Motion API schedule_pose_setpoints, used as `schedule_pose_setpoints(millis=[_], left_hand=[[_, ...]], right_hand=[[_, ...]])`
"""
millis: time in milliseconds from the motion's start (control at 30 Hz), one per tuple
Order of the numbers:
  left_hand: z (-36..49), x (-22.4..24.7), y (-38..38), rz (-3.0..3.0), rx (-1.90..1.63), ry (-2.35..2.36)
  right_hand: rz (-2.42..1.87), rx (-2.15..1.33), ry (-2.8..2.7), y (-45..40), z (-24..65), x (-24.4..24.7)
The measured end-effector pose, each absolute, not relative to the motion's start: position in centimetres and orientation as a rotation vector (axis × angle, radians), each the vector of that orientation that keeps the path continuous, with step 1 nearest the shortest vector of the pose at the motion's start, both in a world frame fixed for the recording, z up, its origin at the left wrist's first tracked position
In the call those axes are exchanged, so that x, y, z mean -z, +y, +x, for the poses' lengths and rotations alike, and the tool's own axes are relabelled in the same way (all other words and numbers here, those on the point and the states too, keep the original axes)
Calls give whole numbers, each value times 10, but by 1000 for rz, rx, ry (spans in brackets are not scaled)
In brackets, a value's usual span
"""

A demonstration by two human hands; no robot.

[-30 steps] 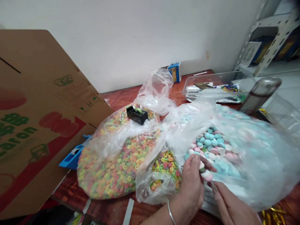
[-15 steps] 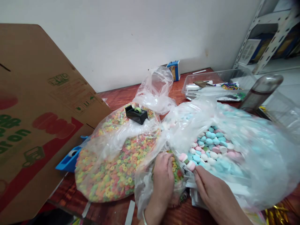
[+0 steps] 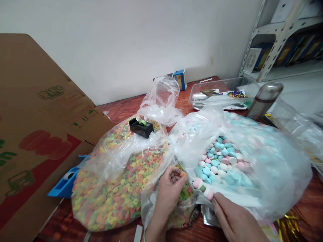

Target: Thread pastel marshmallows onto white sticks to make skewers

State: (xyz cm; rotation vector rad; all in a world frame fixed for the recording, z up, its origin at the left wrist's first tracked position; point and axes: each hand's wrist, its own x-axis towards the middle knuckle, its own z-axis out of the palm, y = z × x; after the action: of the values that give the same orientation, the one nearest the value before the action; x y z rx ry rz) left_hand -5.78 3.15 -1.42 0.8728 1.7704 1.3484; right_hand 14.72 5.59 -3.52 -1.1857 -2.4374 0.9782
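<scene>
OK, L hand [image 3: 171, 186] is curling over the small bag of cereal rings [image 3: 183, 210], fingers nearly closed, pinching an orange ring [image 3: 183, 174] btw thumb & forefinger. R hand [image 3: 236, 218] is coming in from bottom right, fingers mostly together, tips gripping the end of a short stack [image 3: 203, 189]: pink marshmallow, green ring, pink-and-white marshmallow. Can't tell what's holding it together. Stack's sitting btw the hands, just beside the orange ring. Big clear bag of pastel marshmallows [image 3: 242, 168] is bulging at right, right up against the stack; large bag of rainbow rings [image 3: 113, 191] is lying at left w/ black tape dispenser [image 3: 140, 128] sitting on top. Cardboard sheet [image 3: 37, 101] is leaning in far left, plastic tub [image 3: 222, 94] is sitting at back of the wood table [image 3: 118, 117].
</scene>
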Motion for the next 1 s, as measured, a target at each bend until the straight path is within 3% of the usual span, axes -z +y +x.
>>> schedule_pose_setpoints(millis=[167,1000], left_hand=[[-44,11,36,430,-1485,1395],[-9,9,44,78,-1609,1201]], right_hand=[[-1119,-1036,-2388,53,152,35],[-1225,-1247,-2247,55,150,36]])
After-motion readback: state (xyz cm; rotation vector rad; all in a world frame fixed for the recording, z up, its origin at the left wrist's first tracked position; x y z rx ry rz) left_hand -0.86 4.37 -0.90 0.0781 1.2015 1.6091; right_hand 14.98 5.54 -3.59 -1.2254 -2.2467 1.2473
